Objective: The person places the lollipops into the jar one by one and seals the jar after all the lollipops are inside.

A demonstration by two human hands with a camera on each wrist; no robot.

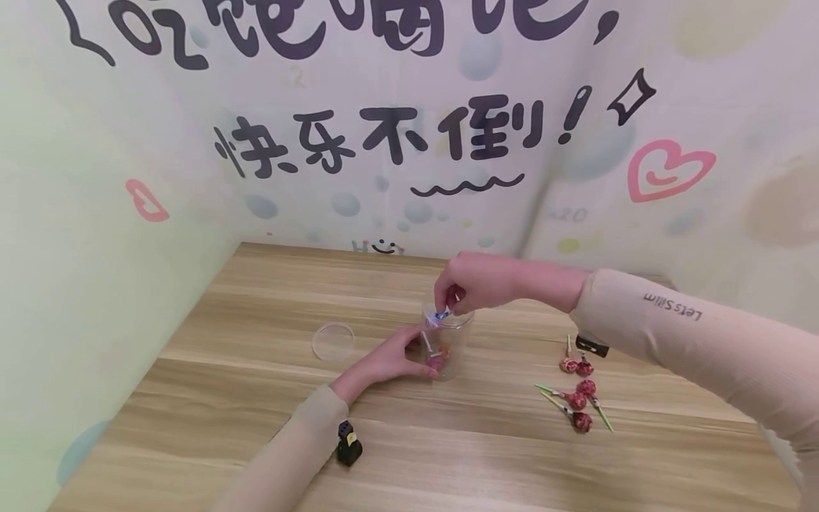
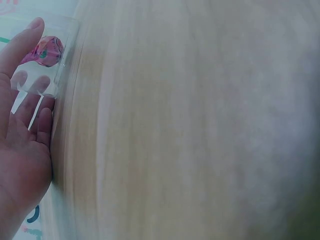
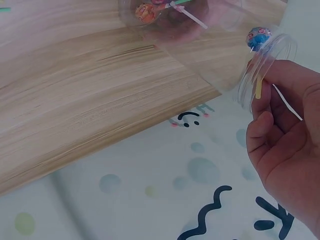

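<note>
A clear plastic jar point(image 1: 459, 359) stands upright on the wooden table, held at its side between the thumb and fingers of my left hand point(image 1: 387, 357). Inside, near the bottom, lie an orange lollipop point(image 3: 146, 13) and a pink lollipop point(image 2: 48, 51). My right hand point(image 1: 478, 282) is over the jar's mouth and pinches a blue-wrapped lollipop point(image 3: 259, 39) by its yellow stick. The candy end points down into the opening, just inside the rim in the right wrist view.
Several red-wrapped lollipops point(image 1: 577, 401) lie on the table point(image 1: 256, 313) at the right. A round clear lid point(image 1: 333, 341) lies left of the jar. One black object point(image 1: 348, 444) is beside the left sleeve, another point(image 1: 591, 345) under the right forearm. A printed wall cloth point(image 1: 384, 213) hangs behind.
</note>
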